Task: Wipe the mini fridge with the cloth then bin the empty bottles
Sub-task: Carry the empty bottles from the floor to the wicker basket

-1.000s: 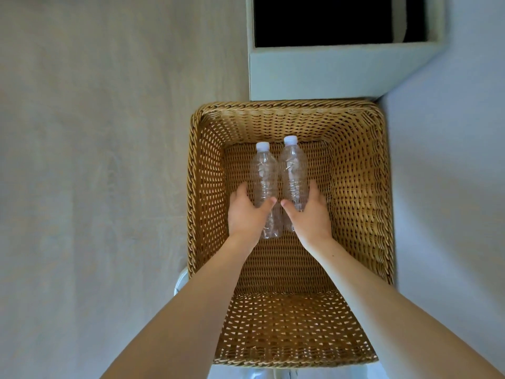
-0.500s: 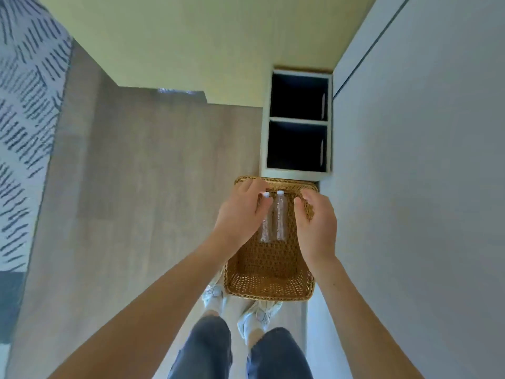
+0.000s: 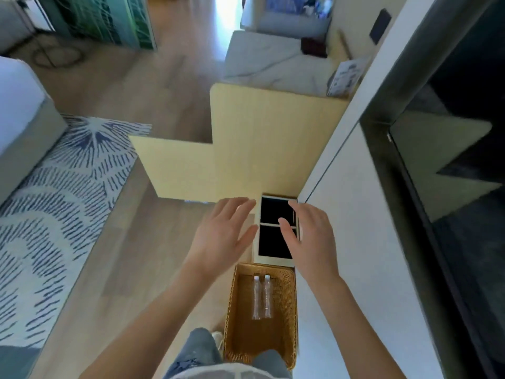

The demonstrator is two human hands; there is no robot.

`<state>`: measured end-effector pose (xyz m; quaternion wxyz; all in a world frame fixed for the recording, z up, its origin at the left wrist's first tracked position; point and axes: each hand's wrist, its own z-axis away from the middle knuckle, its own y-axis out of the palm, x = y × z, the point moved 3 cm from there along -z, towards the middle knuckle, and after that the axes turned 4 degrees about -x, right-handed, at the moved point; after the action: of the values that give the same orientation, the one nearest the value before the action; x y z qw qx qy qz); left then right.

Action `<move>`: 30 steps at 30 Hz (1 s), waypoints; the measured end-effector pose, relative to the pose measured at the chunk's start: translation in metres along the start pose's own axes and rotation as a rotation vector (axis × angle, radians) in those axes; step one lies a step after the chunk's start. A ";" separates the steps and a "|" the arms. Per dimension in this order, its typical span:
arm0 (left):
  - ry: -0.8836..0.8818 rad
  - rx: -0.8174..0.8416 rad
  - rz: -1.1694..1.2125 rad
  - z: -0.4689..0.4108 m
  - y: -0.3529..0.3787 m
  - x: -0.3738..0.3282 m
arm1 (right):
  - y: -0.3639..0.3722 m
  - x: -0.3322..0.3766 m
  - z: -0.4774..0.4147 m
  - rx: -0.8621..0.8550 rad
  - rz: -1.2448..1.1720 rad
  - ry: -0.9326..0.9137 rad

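**mop_and_go:** what's changed since a sec ago?

**binrunner:** A second back both hands were wrapped round the bottles, down inside the basket. Now the left hand [image 3: 221, 236] and right hand [image 3: 311, 242] are up and off them. Fingers are straight and spread, holding nothing. They're in front of the white two-cubby shelf [image 3: 273, 263] instead of over the basket. The view has swung up too, so there's way more room showing.

**mop_and_go:** what's the room like?

**binrunner:** Light wood floor [image 3: 123, 255]. There's a blue-and-white patterned rug [image 3: 60, 203] on the left with a bed edge [image 3: 19, 113] beside it. A pale yellow stepped desk top [image 3: 259, 138] is in the middle. A white wall [image 3: 363, 255] runs down the right with a dark glossy panel [image 3: 451, 173] on it.

**mop_and_go:** and the bottles?

**binrunner:** The two bottles [image 3: 257, 299] lie side by side, touching, caps toward the shelf, on the bottom of the wicker basket [image 3: 237, 318]. The basket stands on the floor against the wall, right up by the shelf. Both cubbies look black inside, so I can't tell what's in them. Jeans knees [image 3: 196, 351] are at the bottom edge.
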<state>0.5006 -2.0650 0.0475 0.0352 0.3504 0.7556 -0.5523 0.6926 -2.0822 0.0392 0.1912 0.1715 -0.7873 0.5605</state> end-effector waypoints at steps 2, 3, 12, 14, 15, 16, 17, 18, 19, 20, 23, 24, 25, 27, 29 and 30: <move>0.005 0.010 -0.060 0.009 -0.016 0.002 | -0.010 0.010 0.006 -0.017 0.019 -0.035; -0.017 0.021 -0.073 0.016 -0.021 0.004 | -0.010 0.013 0.012 -0.009 0.017 -0.039; -0.254 0.101 -0.121 0.088 -0.025 0.021 | 0.019 0.011 0.058 0.168 0.036 -0.041; -0.285 0.096 -0.136 0.098 -0.031 0.023 | 0.023 0.016 0.060 0.192 0.021 -0.062; -0.303 0.096 -0.143 0.102 -0.035 0.024 | 0.024 0.020 0.061 0.203 0.015 -0.080; -0.321 0.098 -0.150 0.105 -0.039 0.025 | 0.026 0.025 0.061 0.210 0.007 -0.099; -0.340 0.097 -0.159 0.109 -0.044 0.025 | 0.028 0.029 0.062 0.218 -0.003 -0.113; -0.363 0.096 -0.171 0.114 -0.050 0.026 | 0.030 0.034 0.063 0.229 -0.015 -0.120; -0.386 0.092 -0.188 0.120 -0.055 0.027 | 0.032 0.039 0.064 0.241 -0.033 -0.126; -0.410 0.084 -0.207 0.125 -0.060 0.028 | 0.036 0.044 0.065 0.254 -0.054 -0.139; -0.490 0.035 -0.253 0.144 -0.078 0.031 | 0.046 0.060 0.067 0.286 -0.116 -0.227; -0.514 0.016 -0.259 0.151 -0.084 0.033 | 0.050 0.066 0.067 0.294 -0.122 -0.261; -0.538 -0.003 -0.260 0.157 -0.090 0.035 | 0.054 0.073 0.066 0.303 -0.122 -0.291; -0.584 -0.043 -0.258 0.167 -0.103 0.043 | 0.062 0.091 0.063 0.331 -0.126 -0.333; -0.612 -0.066 -0.249 0.176 -0.115 0.055 | 0.072 0.110 0.059 0.337 -0.127 -0.373; -0.622 -0.075 -0.247 0.180 -0.121 0.063 | 0.078 0.121 0.058 0.334 -0.123 -0.390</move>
<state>0.3240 -2.2064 0.0482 0.2095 0.0692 0.7652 -0.6048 0.5435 -2.1194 0.0177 0.0384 0.3530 -0.6939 0.6264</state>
